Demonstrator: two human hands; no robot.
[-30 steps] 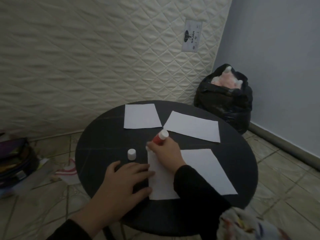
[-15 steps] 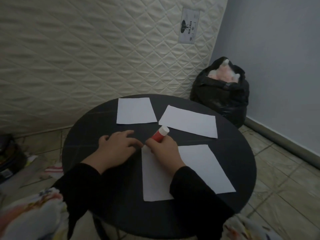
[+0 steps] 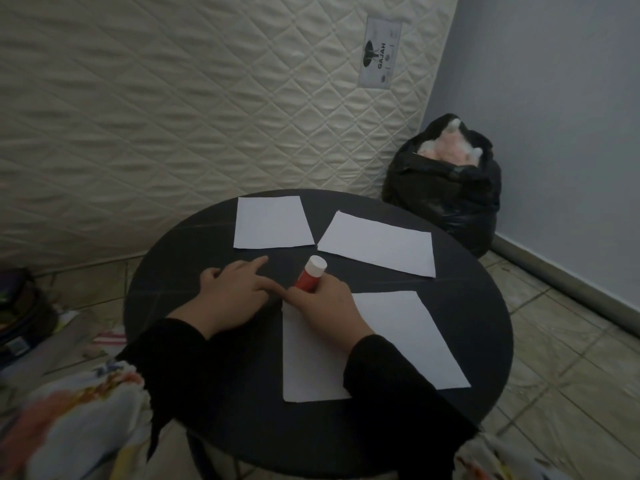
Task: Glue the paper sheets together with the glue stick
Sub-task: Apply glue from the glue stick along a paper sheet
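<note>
The right hand (image 3: 325, 308) is closed around a red plastic glue stick with a white end (image 3: 309, 274), which tilts up and away from the knuckles while its lower end, hidden under the fingers, meets the far left corner of the nearest white paper sheet (image 3: 398, 337) on the round black desk (image 3: 485, 289). The left hand (image 3: 230, 294) lies just beside it, palm down on the bare desk with fingers loosely spread and the index finger stretched forward; it grips nothing, and whether the stick's small cap sits beneath it cannot be told. Beyond both hands lie two more sheets: a squarish white paper (image 3: 272, 221) ahead of the left hand and a longer white paper (image 3: 377, 242) ahead of the right, near each other but not touching. The step in hand looks like spreading glue along the near sheet's edge. To do it well, the free hand should shift onto the sheet close to the stick and pin it flat, so the paper does not drag or buckle. Strokes ought to be light, even and run off the edge toward the desk, covering the corners, since dry corners would lift once another sheet is pressed on.
</note>
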